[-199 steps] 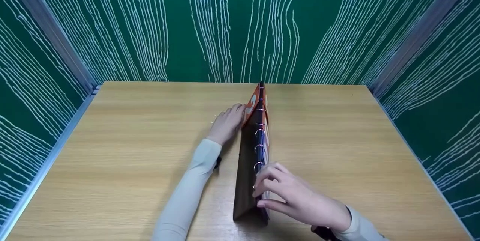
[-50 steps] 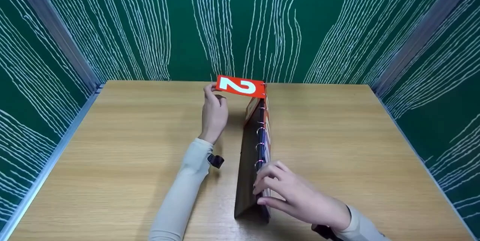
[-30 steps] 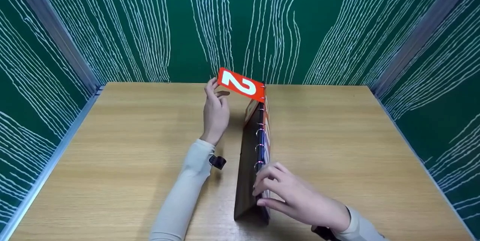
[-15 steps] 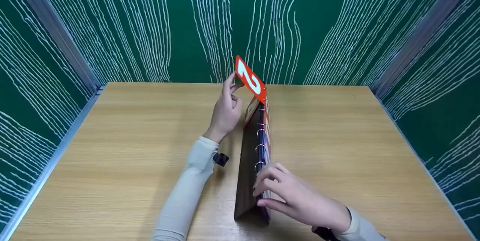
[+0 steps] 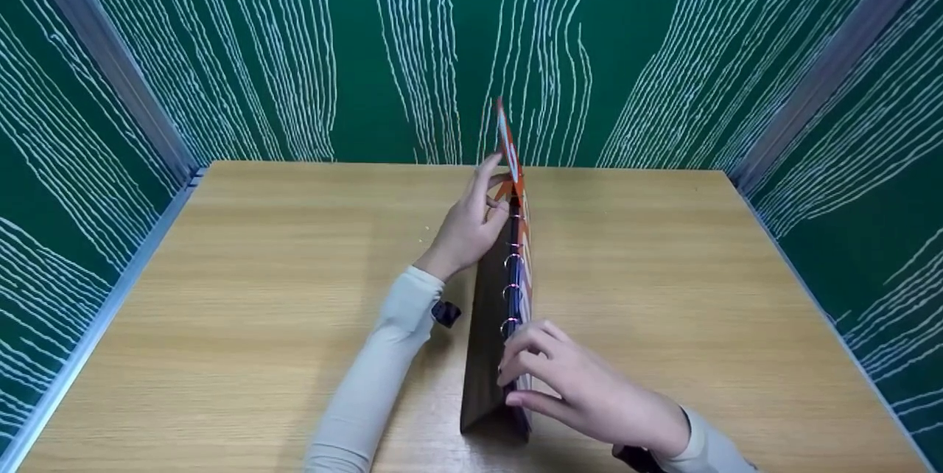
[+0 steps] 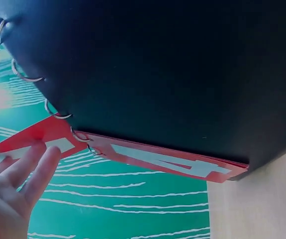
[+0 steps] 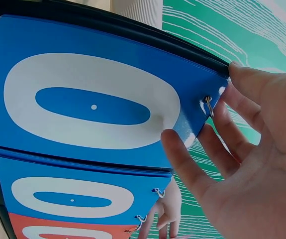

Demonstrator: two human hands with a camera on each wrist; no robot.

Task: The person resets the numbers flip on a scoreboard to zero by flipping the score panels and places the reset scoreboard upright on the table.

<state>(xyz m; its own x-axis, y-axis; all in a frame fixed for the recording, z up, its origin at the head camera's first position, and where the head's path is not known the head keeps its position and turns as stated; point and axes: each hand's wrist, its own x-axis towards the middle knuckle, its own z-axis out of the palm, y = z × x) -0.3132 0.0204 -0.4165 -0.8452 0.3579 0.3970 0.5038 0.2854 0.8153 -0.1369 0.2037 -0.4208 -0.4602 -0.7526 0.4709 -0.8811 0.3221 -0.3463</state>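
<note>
A black flip scoreboard point(image 5: 486, 340) stands tent-like on the table, its ringed top ridge running away from me. My left hand point(image 5: 468, 230) is at its far end, index finger stretched against a red number card point(image 5: 509, 141) that stands nearly upright on its rings. In the left wrist view, fingers lie against that card point(image 6: 46, 130), while another red card with a 4 point(image 6: 192, 168) hangs down the board. My right hand point(image 5: 589, 392) holds the near end of the ridge, fingers bent over it. Its wrist view shows a large blue 0 card point(image 7: 93, 134) beside the fingers.
Smaller blue point(image 7: 125, 209) and red zero cards point(image 7: 98, 229) hang farther along the right face. The wooden table point(image 5: 295, 296) ends at a green wall point(image 5: 353, 53) with white wavy lines. Metal posts point(image 5: 110, 53) stand at the corners.
The left hand lifted the red 2 card from the left side and swung it up and rightward to nearly upright. The right hand and scoreboard stay in place.
</note>
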